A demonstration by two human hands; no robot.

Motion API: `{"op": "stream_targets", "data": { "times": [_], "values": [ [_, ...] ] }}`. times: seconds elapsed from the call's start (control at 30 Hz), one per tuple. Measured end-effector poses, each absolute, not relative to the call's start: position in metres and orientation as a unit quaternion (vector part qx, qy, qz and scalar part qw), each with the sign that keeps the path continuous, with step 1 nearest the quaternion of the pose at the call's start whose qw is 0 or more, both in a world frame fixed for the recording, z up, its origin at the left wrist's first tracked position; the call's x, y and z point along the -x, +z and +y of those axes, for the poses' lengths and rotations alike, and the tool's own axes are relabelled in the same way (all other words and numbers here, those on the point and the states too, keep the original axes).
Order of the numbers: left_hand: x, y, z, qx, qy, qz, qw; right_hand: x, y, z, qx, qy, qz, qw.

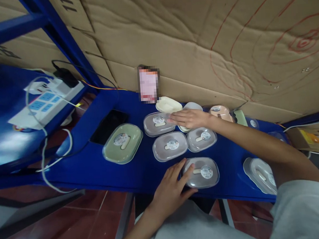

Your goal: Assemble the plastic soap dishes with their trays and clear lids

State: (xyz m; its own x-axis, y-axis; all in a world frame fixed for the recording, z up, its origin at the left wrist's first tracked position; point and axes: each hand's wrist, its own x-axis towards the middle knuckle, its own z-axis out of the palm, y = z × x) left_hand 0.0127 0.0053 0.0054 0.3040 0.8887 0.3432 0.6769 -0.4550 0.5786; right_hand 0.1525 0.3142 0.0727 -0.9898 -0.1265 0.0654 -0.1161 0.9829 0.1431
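My left hand [174,187] is open, its fingers spread over the left edge of a grey lunch box [201,173] with a clear lid and a round label. My right hand [189,118] reaches across with its fingers stretched out flat. Its fingertips touch or overlap the right end of another lidded grey box [157,124]. Below that hand sit two more grey boxes, one at the middle [170,146] and one to its right [202,139]. A green lidded box [123,143] stands to the left. Part of a pale container beneath my right palm is hidden.
Behind lie a cream tray [168,105] and a peach container [220,112]. More clear lids [260,175] are at the right. A phone [148,83] leans on the cardboard wall [170,36]. A black flat device [109,125] and a corded power strip [46,104] are at the left.
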Motion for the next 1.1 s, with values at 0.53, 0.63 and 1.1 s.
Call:
{"op": "stream_targets", "data": {
  "times": [0.53, 0.63, 1.1],
  "values": [
    [-0.013, 0.007, 0.006, -0.792, 0.308, 0.495, 0.181, -0.120, 0.096, 0.296, 0.096, 0.116, -0.989, 0.000],
    [-0.013, 0.007, 0.005, -0.793, 0.303, 0.496, 0.182, -0.121, 0.091, 0.295, 0.107, 0.119, -0.987, -0.011],
    [-0.013, 0.006, 0.007, -0.795, 0.298, 0.494, 0.186, -0.145, 0.082, 0.292, 0.105, 0.105, -0.986, 0.071]
  ]
}}
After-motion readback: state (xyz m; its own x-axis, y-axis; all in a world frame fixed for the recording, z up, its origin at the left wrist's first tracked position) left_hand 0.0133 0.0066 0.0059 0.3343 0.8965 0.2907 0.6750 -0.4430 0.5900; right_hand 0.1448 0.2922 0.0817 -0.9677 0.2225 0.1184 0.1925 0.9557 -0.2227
